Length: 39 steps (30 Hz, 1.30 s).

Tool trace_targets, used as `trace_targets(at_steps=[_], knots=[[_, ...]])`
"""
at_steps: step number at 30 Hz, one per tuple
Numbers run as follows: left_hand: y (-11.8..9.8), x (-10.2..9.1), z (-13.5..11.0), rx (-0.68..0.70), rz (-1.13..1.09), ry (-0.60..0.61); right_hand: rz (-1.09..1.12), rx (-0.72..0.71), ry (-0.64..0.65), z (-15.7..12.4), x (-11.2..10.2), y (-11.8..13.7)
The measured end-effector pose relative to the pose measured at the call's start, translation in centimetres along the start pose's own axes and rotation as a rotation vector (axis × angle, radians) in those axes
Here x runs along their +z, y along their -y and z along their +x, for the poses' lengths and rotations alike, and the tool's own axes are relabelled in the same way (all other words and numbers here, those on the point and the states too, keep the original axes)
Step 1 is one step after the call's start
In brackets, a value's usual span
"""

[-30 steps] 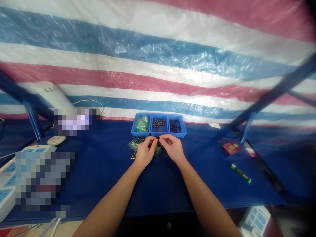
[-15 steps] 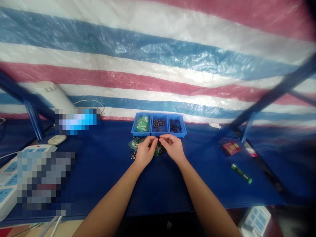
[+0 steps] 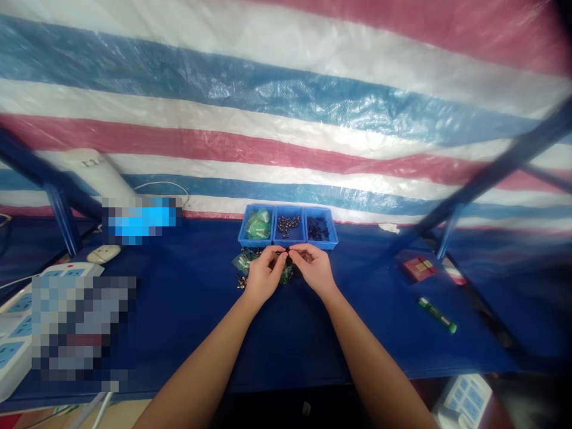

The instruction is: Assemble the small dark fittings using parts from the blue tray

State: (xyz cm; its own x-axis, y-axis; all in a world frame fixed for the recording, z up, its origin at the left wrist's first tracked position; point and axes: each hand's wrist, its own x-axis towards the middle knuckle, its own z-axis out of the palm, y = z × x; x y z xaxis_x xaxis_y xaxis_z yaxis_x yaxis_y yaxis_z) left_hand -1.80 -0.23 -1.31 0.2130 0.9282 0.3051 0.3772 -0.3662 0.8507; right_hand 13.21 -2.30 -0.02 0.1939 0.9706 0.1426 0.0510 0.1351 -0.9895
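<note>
My left hand and my right hand meet fingertip to fingertip in front of the blue bins, both pinched closed. Whatever sits between the fingers is too small and too covered to name. Beneath and beside them lie green bagged pieces and small metal-and-black parts, partly hidden by the hands. Just behind stand three joined bins: the left bin holds green pieces in clear plastic, the middle bin small brassy metal parts, the right bin small black parts.
On the left are a white power strip, a computer mouse and blurred-out items. A red packet and a green tube lie right. Blue frame bars slant at both sides. A second power strip sits lower right.
Hardly anything differs. Both hands stay in the same place with fingertips together, shifting only very slightly; a bit of red beside the left fingers no longer shows.
</note>
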Motion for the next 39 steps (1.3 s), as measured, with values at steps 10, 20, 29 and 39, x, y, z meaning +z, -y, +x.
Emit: trace_targets(at_steps=[10,20,29,39], knots=[[0.06,0.03,0.01,-0.015,0.025,-0.005,-0.007,0.017,0.001,0.11,0.02,-0.34],[-0.03,-0.02,0.04,-0.004,0.006,0.011,0.015,0.014,0.007,0.13,0.07,-0.56],[0.0,0.0,0.01,-0.001,-0.005,0.012,-0.006,0.009,0.003,0.08,0.0,-0.39],[0.28,0.04,0.01,0.004,-0.012,0.014,-0.018,-0.003,0.013,0.04,0.0,-0.25]])
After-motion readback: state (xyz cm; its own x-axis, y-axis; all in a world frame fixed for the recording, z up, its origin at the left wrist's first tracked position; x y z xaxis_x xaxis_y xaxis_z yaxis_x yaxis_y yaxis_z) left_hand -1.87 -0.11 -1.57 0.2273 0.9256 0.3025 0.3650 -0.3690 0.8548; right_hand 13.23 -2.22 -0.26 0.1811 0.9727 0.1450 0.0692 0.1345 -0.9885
